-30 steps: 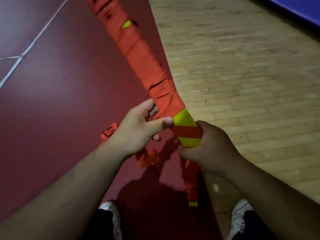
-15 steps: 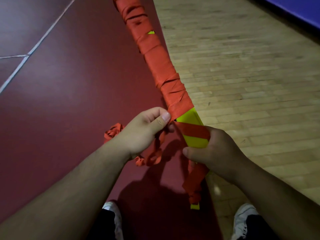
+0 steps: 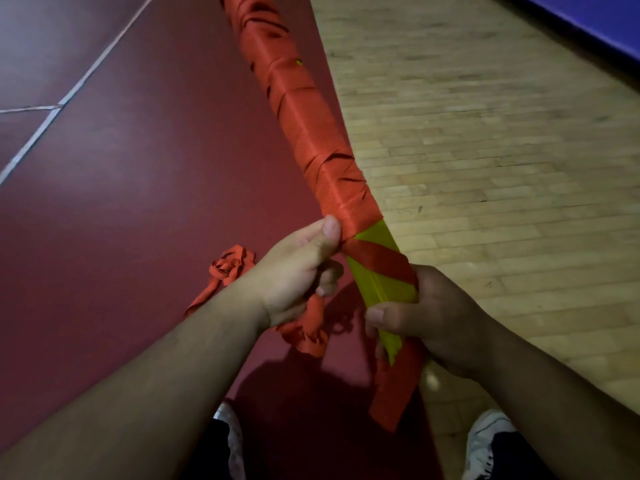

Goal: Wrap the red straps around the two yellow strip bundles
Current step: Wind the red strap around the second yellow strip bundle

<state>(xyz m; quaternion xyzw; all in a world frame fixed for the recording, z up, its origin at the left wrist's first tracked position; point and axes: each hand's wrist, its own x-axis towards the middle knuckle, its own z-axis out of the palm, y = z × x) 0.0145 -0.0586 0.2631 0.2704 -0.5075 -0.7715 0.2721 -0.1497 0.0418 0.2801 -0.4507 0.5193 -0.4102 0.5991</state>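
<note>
The floor is half dark red mat (image 3: pixel 114 209) and half wooden boards (image 3: pixel 485 161), and above their border a long yellow strip bundle (image 3: pixel 377 285) slants from the top of the view down to the person, most of its length already covered by the red strap (image 3: pixel 311 133). The right hand (image 3: pixel 433 317) is closed around the bare yellow part of the bundle, and the left hand (image 3: pixel 298 271) grips the strap, its thumb pressed on the edge of the wrapping. The loose rest of the strap hangs below this hand and lies crumpled on the mat, near two white shoes (image 3: pixel 485 441).
</note>
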